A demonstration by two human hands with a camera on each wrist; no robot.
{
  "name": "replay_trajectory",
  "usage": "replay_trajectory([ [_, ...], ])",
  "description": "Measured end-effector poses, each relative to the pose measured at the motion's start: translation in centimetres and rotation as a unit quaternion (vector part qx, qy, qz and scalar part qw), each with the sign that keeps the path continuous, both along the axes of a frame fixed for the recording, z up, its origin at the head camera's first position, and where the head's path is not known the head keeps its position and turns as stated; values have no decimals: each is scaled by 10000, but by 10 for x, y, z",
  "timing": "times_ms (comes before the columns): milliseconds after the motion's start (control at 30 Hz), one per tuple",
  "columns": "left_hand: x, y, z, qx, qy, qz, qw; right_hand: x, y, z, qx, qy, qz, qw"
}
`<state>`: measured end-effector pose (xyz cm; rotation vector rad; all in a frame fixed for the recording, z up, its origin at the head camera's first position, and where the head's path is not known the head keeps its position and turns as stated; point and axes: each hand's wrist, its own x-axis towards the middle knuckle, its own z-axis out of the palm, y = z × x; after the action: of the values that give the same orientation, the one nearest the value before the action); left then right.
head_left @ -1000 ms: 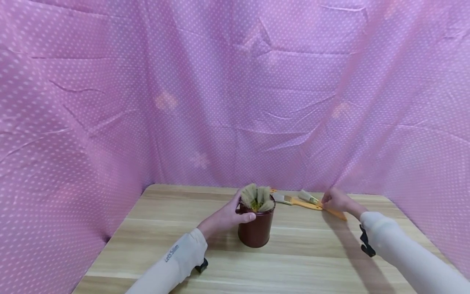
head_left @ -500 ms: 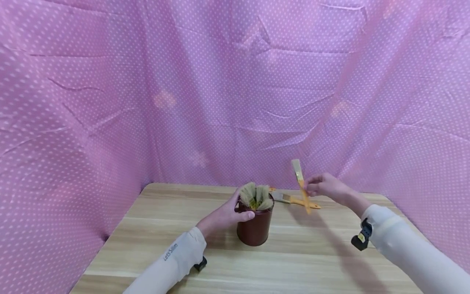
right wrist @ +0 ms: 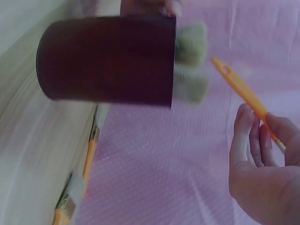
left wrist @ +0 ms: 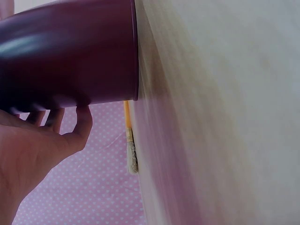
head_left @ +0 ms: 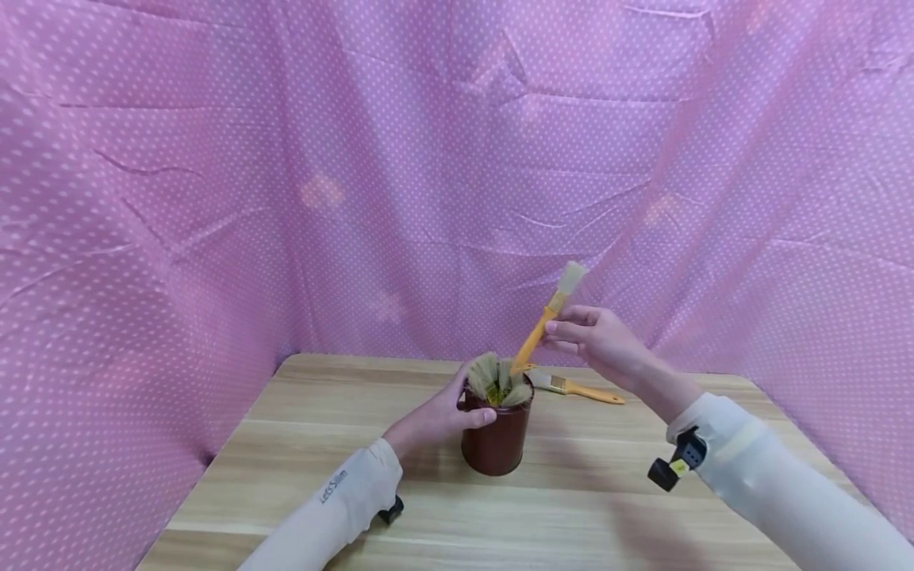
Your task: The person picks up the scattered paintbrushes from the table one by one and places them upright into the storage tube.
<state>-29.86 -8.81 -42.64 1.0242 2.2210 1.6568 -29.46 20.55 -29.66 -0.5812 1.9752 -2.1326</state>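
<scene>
A dark red canister (head_left: 494, 448) stands upright on the table, with several paintbrushes in it, their pale bristles (head_left: 485, 373) up above the rim. My left hand (head_left: 437, 416) grips it from the left near the top, thumb on the front and the other fingers round the back. Between thumb and fingers, my right hand (head_left: 603, 345) pinches a paintbrush (head_left: 537, 337) by its orange handle, bristles up. That brush tilts, its handle end overlapping the canister's mouth in the head view. In the right wrist view, the handle tip (right wrist: 220, 64) is just beyond the standing bristles (right wrist: 192, 44).
A second orange-handled paintbrush (head_left: 589, 392) lies on the wooden table (head_left: 343, 507), right of and behind the canister. Another orange handle end (head_left: 527, 367) shows behind the rim. Pink dotted cloth (head_left: 428, 198) hangs around the table's back and sides.
My right hand has lifted a paintbrush off the table at the right, swung it bristles up and brought it left over the canister. The left hand stays on the canister.
</scene>
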Motion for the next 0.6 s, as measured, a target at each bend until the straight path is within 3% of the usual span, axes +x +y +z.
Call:
replay_trajectory([
  [133, -1, 0, -1, -3, 12, -18, 10000, 9, -17, -1, 928, 694, -174, 9931],
  [267, 0, 0, -1, -9, 6, -47, 10000, 19, -30, -2, 1361, 1099, -109, 9845],
  [500, 2, 0, 1, 60, -86, -125, 9999, 28, -44, -2, 2513, 1915, 17, 9488],
  [600, 4, 0, 2, 84, -170, -137, 9997, 30, -44, 0, 2727, 2001, 1, 9410],
])
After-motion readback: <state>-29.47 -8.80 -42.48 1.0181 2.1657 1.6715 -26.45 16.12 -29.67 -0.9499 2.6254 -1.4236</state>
